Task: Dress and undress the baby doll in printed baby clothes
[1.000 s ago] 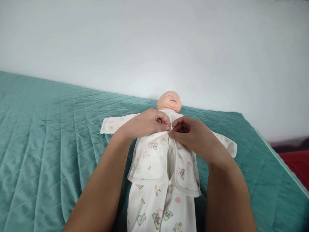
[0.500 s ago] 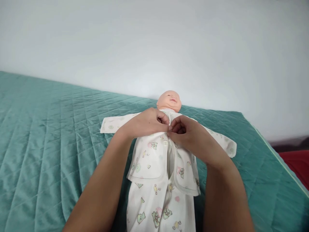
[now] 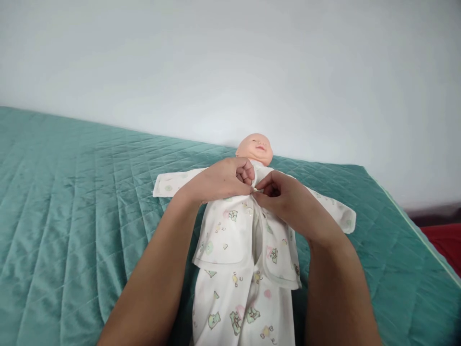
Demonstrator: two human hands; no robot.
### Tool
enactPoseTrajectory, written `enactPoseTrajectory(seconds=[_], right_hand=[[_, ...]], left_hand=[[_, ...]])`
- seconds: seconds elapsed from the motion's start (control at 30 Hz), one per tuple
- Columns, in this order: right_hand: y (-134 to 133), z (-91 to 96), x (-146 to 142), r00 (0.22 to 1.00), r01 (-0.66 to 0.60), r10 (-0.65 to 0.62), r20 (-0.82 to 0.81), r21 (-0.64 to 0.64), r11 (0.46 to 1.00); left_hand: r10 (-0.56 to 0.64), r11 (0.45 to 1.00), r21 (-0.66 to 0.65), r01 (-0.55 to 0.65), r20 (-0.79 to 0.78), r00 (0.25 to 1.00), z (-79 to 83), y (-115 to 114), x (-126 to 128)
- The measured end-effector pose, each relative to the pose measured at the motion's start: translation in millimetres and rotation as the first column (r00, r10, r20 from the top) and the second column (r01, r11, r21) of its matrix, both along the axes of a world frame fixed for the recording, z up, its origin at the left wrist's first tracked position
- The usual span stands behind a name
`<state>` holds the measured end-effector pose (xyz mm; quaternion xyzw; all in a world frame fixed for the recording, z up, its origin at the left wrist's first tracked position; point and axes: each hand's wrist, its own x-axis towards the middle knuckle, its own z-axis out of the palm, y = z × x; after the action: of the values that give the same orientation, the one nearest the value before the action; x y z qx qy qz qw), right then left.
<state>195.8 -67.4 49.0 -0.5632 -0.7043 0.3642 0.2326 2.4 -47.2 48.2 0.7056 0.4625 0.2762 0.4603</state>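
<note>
A baby doll (image 3: 255,148) lies on its back, dressed in a white printed jacket (image 3: 228,235) and matching trousers (image 3: 245,307). Both sleeves are spread out to the sides. At the chest, my left hand (image 3: 230,178) pinches the left front edge of the jacket. Facing it, my right hand (image 3: 279,192) is closed in a pinch on the other front edge, its fingertips nearly touching those of the left. A small pale button (image 3: 255,189) shows between the fingertips. Below the hands the jacket fronts hang apart.
The doll rests on a green quilted bed cover (image 3: 90,202) that reaches a plain pale wall (image 3: 223,72). Beyond the bed's right edge stands something red (image 3: 444,242), only partly in view.
My fingertips have shifted slightly at the jacket's chest opening, and the button now shows between them. The whole scene sits a little further right in view.
</note>
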Motion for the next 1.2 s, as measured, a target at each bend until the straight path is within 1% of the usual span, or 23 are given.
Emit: enactPoseTrajectory(seconds=[0.17, 0.3, 0.4, 0.53, 0.63, 0.7, 0.83, 0.93, 1.03, 1.13, 1.2], right_hand=[[0, -0.2, -4, 0.998, 0.065, -0.065, 0.017, 0.024, 0.998], [2, 0.0, -5, 0.996, 0.084, -0.084, -0.015, 0.014, 0.996], [2, -1.2, -5, 0.996, 0.093, -0.092, -0.021, 0.034, 0.995], [1, -3.0, -1, 0.998, 0.052, -0.051, -0.033, 0.051, 0.997], [2, -3.3, 4, 0.999, 0.017, -0.015, -0.039, 0.045, 0.999], [2, -3.8, 8, 0.999, 0.015, -0.013, -0.052, 0.028, 1.000], [4, -6.1, 11, 0.993, 0.028, -0.029, -0.114, -0.010, 1.000], [5, -7.8, 12, 0.984, 0.037, -0.042, -0.172, -0.035, 0.999], [6, -8.7, 11, 0.969, 0.068, -0.083, -0.233, -0.070, 0.995], [7, -8.6, 9, 0.953, 0.102, -0.121, -0.278, -0.081, 0.991], [6, -7.9, 7, 0.952, 0.116, -0.131, -0.276, -0.072, 0.991]], left_hand=[[-0.024, 1.000, 0.010, 0.024, 0.031, 0.999, 0.4, -1, 0], [-0.021, 0.999, 0.029, 0.021, -0.018, 1.000, 1.0, -1, -1], [-0.006, 1.000, 0.012, 0.007, -0.064, 0.998, 2.4, -1, -4], [-0.012, 1.000, 0.002, 0.013, -0.133, 0.991, 5.0, -1, -9], [-0.018, 0.999, 0.024, 0.023, -0.175, 0.984, 5.8, -1, -11], [-0.013, 0.999, 0.040, 0.021, -0.186, 0.983, 5.4, 0, -11], [-0.009, 0.998, 0.057, 0.020, -0.183, 0.983, 3.5, 1, -8], [-0.038, 0.997, 0.067, 0.048, -0.143, 0.989, 2.6, 1, -6], [-0.058, 0.991, 0.119, 0.069, -0.087, 0.994, 2.2, 0, -6], [-0.062, 0.984, 0.159, 0.074, -0.077, 0.995, 1.8, 0, -5], [-0.065, 0.981, 0.179, 0.078, -0.079, 0.995, 1.7, 0, -5]])
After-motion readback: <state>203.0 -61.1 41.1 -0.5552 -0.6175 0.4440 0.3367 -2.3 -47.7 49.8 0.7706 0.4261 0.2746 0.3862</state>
